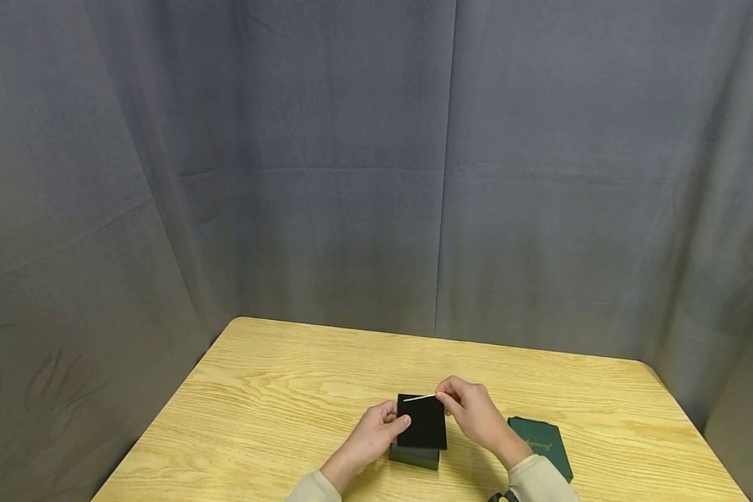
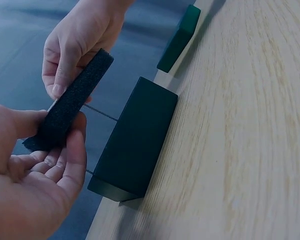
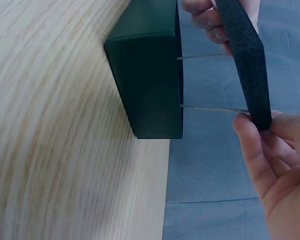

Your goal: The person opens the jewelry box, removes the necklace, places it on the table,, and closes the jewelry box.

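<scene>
My left hand (image 1: 371,432) holds a black foam pad (image 1: 423,427) by its left side, thumb on its face and fingers beneath. At the pad's far right corner, my right hand (image 1: 473,410) pinches with thumb and fingers. A thin pale strand (image 1: 419,398) crosses the pad near its far edge and ends at those fingertips. Under the pad, two thin chain strands (image 3: 215,108) run down to an open dark green box (image 2: 135,140) standing on the table. The pad is tilted above the box, and the box's inside is mostly hidden.
A green lid (image 1: 542,443) with gold lettering lies on the wooden table (image 1: 276,390), right of the box by the right forearm. Grey curtains (image 1: 351,174) hang behind the table and along both sides. Something dark (image 1: 502,496) shows at the right sleeve.
</scene>
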The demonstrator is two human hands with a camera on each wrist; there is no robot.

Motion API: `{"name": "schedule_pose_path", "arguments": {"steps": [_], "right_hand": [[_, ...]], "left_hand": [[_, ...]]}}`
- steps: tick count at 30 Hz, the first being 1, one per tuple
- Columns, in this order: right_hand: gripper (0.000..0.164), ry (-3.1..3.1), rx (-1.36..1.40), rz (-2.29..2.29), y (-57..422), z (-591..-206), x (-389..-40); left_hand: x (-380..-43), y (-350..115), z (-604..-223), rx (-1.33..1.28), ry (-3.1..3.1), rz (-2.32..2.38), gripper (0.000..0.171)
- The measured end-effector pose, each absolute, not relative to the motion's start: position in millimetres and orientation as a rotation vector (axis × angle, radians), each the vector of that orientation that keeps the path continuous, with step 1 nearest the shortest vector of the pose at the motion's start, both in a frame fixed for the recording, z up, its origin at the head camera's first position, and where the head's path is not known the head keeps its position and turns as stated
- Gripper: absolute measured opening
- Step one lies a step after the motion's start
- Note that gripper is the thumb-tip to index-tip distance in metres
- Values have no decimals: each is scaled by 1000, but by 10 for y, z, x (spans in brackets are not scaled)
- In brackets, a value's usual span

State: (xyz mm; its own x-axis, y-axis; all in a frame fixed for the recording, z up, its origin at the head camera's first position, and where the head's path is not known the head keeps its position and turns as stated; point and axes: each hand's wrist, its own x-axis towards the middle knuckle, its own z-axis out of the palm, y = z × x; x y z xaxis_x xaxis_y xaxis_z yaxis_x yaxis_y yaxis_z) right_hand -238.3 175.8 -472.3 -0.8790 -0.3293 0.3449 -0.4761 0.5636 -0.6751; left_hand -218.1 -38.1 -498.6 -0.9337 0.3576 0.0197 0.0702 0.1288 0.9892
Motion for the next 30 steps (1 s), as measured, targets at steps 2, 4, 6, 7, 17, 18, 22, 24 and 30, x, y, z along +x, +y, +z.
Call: {"name": "schedule_pose_path", "arguments": {"steps": [2,4,6,7,17,18,22,24,30], "right_hand": [[8,-2606,685,1216,1762,-4714,-2386],[8,-2601,688,1226,1765,-4709,-2390],[8,-2601,685,1238,1767,-4704,-2392],[8,-2602,686,1243,1768,-4705,-2394],[8,-2585,638,1170,1811,-4684,-2441],[9,-2585,634,1166,1815,-4680,-2447],[11,-2583,623,1161,1824,-4665,-2467],[9,-2580,618,1160,1826,-4660,-2476],[6,-2575,590,1164,1834,-4657,-2492]], "left_hand": [[-2177,-384,-4979,428,2182,1896,16],[-2170,-385,-4969,430,2179,1905,16],[-2167,-384,-4966,432,2176,1913,16],[-2167,-384,-4968,432,2175,1913,16],[-2062,-391,-4787,456,2172,1880,15],[-2040,-394,-4744,460,2170,1883,15],[-2015,-398,-4707,471,2168,1890,14],[-2050,-395,-4772,466,2175,1884,15],[-2141,-395,-4917,473,2183,1864,17]]}}
